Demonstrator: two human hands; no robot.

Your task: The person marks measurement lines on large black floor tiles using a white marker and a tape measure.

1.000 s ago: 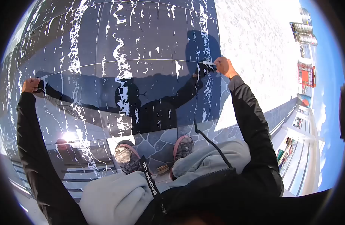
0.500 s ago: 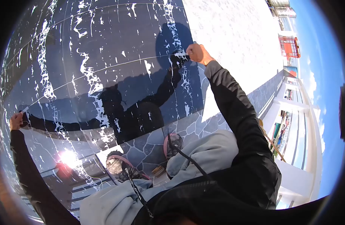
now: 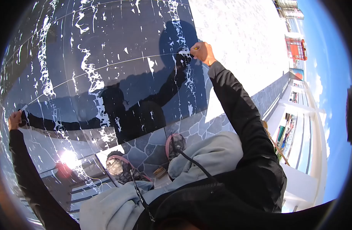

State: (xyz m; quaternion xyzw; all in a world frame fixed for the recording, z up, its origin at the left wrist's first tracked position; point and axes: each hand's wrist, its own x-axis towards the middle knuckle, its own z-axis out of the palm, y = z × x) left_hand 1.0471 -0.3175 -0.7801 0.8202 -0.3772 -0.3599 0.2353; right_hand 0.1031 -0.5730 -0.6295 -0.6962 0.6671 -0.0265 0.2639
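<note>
My right hand [image 3: 204, 53] is closed at the right part of a glossy dark tiled surface [image 3: 118, 34] with white veins. A small yellow bit of something [image 3: 196, 48] shows between its fingertips; the rest is hidden in the fist. Far to the left, my left hand [image 3: 15, 119] pinches a small whitish strip [image 3: 24, 107] near the same surface. A thin pale line [image 3: 107, 68] crosses the tiles between the two hands. What kind of things my fingers hold, I cannot tell. My shadow [image 3: 145, 115] falls over the tiles between my arms.
Stone-patterned paving [image 3: 145, 143] lies under my shoes [image 3: 176, 145], with a small wooden-looking block [image 3: 160, 172] between them. Bright white ground [image 3: 237, 38] borders the tiles on the right. Beyond stand a white railing structure [image 3: 298, 138] and a red frame [image 3: 296, 48]. Sun glare [image 3: 70, 158] reflects at lower left.
My left hand has moved slightly up and left in the view. The right hand stays nearly in place but has turned a little, and the yellow bit now shows at its fingers.
</note>
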